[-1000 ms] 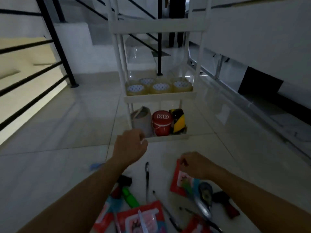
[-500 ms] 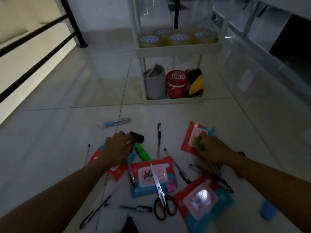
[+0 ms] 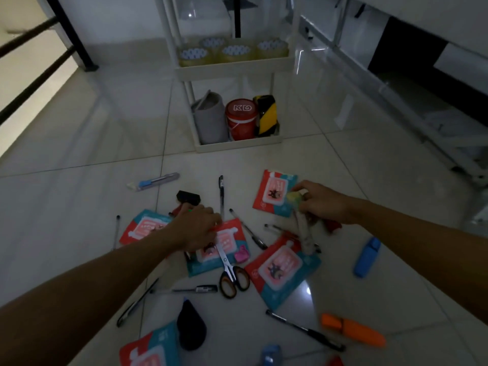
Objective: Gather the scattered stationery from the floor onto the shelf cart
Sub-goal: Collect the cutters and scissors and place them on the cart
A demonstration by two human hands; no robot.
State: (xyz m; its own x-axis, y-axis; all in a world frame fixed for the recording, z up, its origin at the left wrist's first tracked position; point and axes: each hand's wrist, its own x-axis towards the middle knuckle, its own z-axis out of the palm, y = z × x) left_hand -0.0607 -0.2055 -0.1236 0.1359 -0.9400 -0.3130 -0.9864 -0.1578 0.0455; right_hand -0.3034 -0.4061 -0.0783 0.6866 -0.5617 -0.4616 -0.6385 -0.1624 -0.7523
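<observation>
The white shelf cart (image 3: 237, 147) stands ahead on the tiled floor. Clear tape rolls (image 3: 236, 52) fill its middle shelf. A grey pouch (image 3: 210, 117), a red tub (image 3: 241, 118) and black-yellow tape (image 3: 266, 114) sit on the bottom shelf. Stationery lies scattered in front of it: red-teal packets (image 3: 282, 268), scissors (image 3: 232, 276), black pens (image 3: 221, 191), a blue cutter (image 3: 154, 180). My left hand (image 3: 198, 228) is curled down over a packet, a sliver of green highlighter showing at its knuckles. My right hand (image 3: 322, 202) grips a yellow-green marker (image 3: 293, 198), with a pale long tool (image 3: 303, 233) hanging below it.
An orange highlighter (image 3: 353, 330) and a blue highlighter (image 3: 367, 257) lie at the near right. A black clip (image 3: 188, 198) and a dark wedge-shaped item (image 3: 190, 326) lie among the pens. A black railing (image 3: 31, 83) runs along the left, and a metal frame (image 3: 422, 128) along the right.
The view has tilted down from the cart to the floor. My left hand slid right from the black clip onto the green highlighter. My right hand has lifted slightly, holding the marker and pale tool.
</observation>
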